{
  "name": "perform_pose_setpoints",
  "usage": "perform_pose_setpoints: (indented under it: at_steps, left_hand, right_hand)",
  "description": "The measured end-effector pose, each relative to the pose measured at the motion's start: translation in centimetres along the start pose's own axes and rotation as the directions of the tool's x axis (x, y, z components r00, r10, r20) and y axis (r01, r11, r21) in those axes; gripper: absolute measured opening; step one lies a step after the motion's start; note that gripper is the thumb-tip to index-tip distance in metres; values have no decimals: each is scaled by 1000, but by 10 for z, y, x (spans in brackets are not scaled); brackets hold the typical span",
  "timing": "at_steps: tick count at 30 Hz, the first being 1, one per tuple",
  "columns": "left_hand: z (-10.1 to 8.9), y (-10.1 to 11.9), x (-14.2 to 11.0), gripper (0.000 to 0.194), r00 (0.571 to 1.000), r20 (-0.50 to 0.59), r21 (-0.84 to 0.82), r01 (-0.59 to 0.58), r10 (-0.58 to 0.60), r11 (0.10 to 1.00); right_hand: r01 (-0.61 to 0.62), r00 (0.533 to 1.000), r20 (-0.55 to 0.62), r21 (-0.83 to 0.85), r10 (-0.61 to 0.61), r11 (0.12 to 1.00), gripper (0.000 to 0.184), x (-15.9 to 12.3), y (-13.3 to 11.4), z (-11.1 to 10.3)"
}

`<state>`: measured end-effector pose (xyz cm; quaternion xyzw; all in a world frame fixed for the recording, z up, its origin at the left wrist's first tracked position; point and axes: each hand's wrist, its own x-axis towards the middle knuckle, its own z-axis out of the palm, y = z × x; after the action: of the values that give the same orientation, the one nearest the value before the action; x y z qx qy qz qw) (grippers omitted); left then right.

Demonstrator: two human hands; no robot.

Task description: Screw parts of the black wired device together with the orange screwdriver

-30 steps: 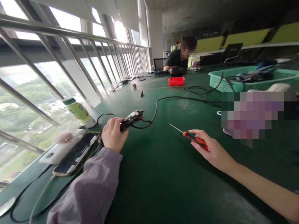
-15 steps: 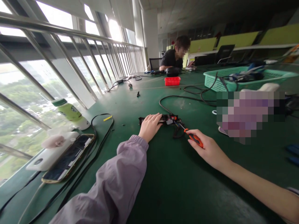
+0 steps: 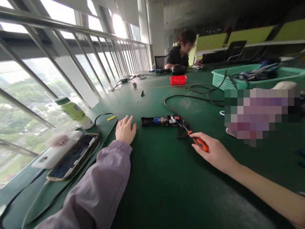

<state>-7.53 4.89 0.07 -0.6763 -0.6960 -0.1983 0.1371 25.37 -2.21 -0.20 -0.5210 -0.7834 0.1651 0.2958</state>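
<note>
My right hand (image 3: 209, 147) grips an orange and black screwdriver (image 3: 200, 143), its shaft slanting up and left toward a dark cylindrical device. That device (image 3: 160, 121) lies on the green table with its inner parts bare: a blue band, a silvery section, and an orange-red bit by its right end, where a black cable joins. The screwdriver's tip overlaps the wires at that end; whether it touches them I cannot tell. Left of the device, apart from it, my left hand (image 3: 125, 129) hovers or rests over the table with fingers spread and nothing in them.
To the left are a phone (image 3: 73, 157), a white power bank (image 3: 56, 156), a green-capped bottle (image 3: 73, 112) and black cords. A red basket (image 3: 178, 80) stands farther back. At right sits a green basket (image 3: 221, 79) of cables. A person (image 3: 178, 55) sits at the far end.
My left hand carried the device rightward, set it down before the screwdriver, then let go and drew back left. My right hand keeps its hold on the screwdriver.
</note>
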Motion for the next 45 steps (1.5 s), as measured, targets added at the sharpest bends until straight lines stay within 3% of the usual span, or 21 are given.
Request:
perform_pose_setpoints:
  at_steps: [3, 7, 13, 17, 20, 23, 26, 31, 37, 45]
  left_hand:
    - [0, -29, 0, 46, 989, 151, -120, 23, -4, 993]
    - [0, -30, -7, 46, 968, 235, -175, -43, 84, 984]
    - [-8, 20, -38, 42, 956, 242, -222, -112, 166, 969]
    - [-13, 66, -59, 48, 901, 241, -331, -274, 362, 903]
    - [-11, 94, -62, 53, 865, 241, -346, -347, 440, 872]
    - [-7, 108, -56, 55, 837, 248, -344, -394, 487, 852]
    - [-4, 108, -50, 51, 818, 217, -338, -449, 533, 827]
    - [-7, 96, -47, 31, 835, 163, -307, -463, 526, 831]
    - [-14, 83, -38, 31, 749, 187, -237, -594, 636, 769]
    - [-12, 80, -35, 23, 758, 139, -208, -606, 637, 768]
  right_hand:
    - [4, 1000, -6, 6, -4, 1000, 27, 0, 1, 0]
    - [-7, 1000, 7, 9, 6, 1000, 28, 0, 0, 0]
    - [-48, 998, 41, -4, 48, 999, 27, 1, -1, 1]
    - [-40, 998, 45, -11, 41, 999, 28, 1, 1, 2]
    - [-28, 999, 34, -10, 29, 1000, 28, 1, 2, 4]
    - [-11, 1000, 18, -3, 11, 1000, 28, 2, 2, 5]
    - [-10, 1000, 12, -12, 10, 1000, 27, 2, 0, 3]
    - [7, 999, 51, 4, -7, 1000, 27, 1, -2, -2]
    - [19, 998, 57, 26, -20, 999, 24, 0, -1, -5]
    - [84, 992, 82, 112, -93, 990, 20, -3, 4, -9]
